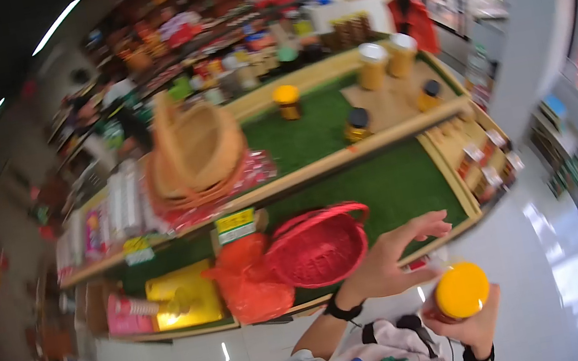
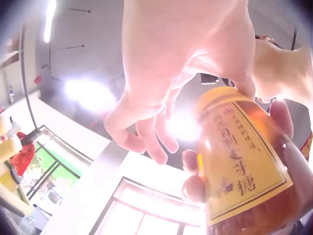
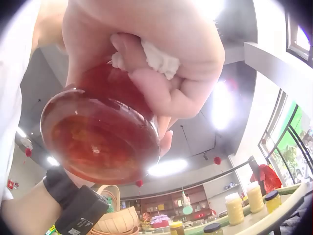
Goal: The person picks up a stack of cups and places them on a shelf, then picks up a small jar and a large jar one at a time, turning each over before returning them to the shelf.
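Jar [image 2: 247, 169] gripped in right hand [image 1: 482, 326], partly hidden.

Right in front of me, the left forearm [image 1: 322, 335] is slanting forward, and the left grip [image 1: 392, 261] is hovering near the right grip [image 1: 483, 322], its fingers [image 2: 146, 134] hanging slightly apart and loosely bent. The right grip is holding on, its curled fingers [image 3: 159, 93] folding inward. The left wrist [image 1: 343, 305] and right wrist [image 1: 479, 356] are wearing dark bands.
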A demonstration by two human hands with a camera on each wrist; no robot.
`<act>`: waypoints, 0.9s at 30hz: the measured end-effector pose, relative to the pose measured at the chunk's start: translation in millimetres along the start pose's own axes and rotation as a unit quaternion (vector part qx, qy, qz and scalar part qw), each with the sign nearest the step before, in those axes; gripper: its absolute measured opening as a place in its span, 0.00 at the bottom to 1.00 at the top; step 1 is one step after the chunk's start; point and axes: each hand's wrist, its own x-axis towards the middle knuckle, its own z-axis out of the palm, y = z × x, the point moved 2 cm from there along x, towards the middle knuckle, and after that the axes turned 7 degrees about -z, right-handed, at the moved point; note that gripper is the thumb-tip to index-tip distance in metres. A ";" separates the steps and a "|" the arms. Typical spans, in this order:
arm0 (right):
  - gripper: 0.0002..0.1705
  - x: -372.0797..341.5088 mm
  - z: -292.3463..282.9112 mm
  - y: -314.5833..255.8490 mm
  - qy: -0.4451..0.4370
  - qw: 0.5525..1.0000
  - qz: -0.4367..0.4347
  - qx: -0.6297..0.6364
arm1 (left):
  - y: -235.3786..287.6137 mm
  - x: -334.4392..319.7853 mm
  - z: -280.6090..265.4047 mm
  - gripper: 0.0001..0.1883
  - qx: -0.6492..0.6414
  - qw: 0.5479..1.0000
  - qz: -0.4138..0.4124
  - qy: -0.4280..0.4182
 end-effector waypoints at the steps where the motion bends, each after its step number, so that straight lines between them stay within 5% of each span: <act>1: 0.32 0.0 7.2 0.5 -0.008 0.999 0.029 0.036 | -2.1 -5.8 -3.9 0.44 0.026 0.998 -0.032 0.047; 3: 0.29 -2.4 24.5 10.2 0.008 0.995 0.050 0.081 | -2.0 -16.3 -7.9 0.39 0.083 0.995 0.021 0.041; 4: 0.28 -3.7 31.1 16.0 0.024 0.993 0.065 0.098 | 9.8 -25.4 -4.4 0.36 0.042 0.999 -0.016 0.021; 7: 0.30 -3.1 46.4 30.7 0.080 0.995 -0.045 -0.031 | 21.9 -42.3 13.0 0.33 0.149 0.987 0.057 0.000; 11: 0.35 -4.5 48.1 57.3 -0.064 0.985 -0.045 -0.156 | -3.0 -54.4 31.1 0.34 0.169 0.978 0.110 0.051; 13: 0.35 -3.8 49.0 48.0 -0.063 0.997 -0.042 -0.025 | -11.9 -56.4 28.9 0.33 0.193 0.963 0.182 0.048; 19: 0.35 -5.8 51.1 55.1 -0.081 0.994 -0.042 0.061 | -0.6 -59.4 34.9 0.23 0.143 0.979 0.110 -0.093; 27: 0.34 -2.0 12.0 67.2 -0.105 0.983 -0.059 0.141 | -3.2 -36.8 68.0 0.23 0.143 0.979 0.108 -0.100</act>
